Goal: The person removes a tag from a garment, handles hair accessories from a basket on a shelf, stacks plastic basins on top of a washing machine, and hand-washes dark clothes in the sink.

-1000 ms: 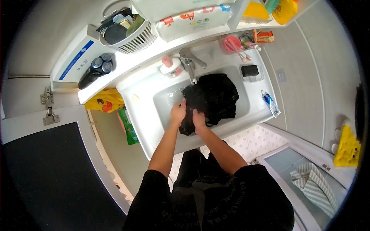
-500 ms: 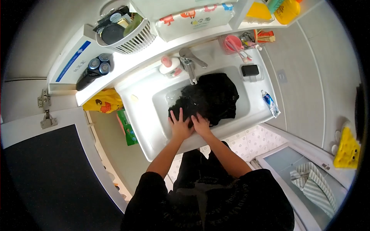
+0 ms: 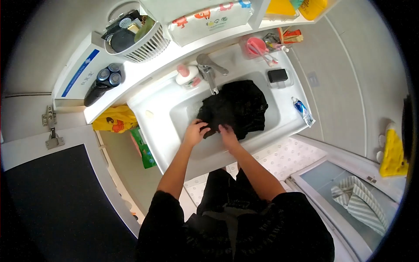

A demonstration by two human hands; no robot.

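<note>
A wet black cloth (image 3: 242,105) lies bunched in the white sink (image 3: 150,144), below the chrome faucet (image 3: 209,74). At the cloth's lower left edge, my left hand (image 3: 194,132) has its fingers curled on the fabric. My right hand (image 3: 228,136) is close beside it, fingers bent around the front edge of the cloth and slightly blurred. A little water shows in the basin to the left of the cloth.
Behind the sink stand a soap bottle (image 3: 188,77) and a pink cup (image 3: 256,45). On the right rim are a black bar (image 3: 277,76) and a toothpaste tube (image 3: 303,112). The shelf holds a shaver (image 3: 102,84) and a white basket (image 3: 146,47).
Both hands have gone from lying spread on the cloth to curled at its edge. The cloth's left part has drawn in a little. The view has shifted slightly.
</note>
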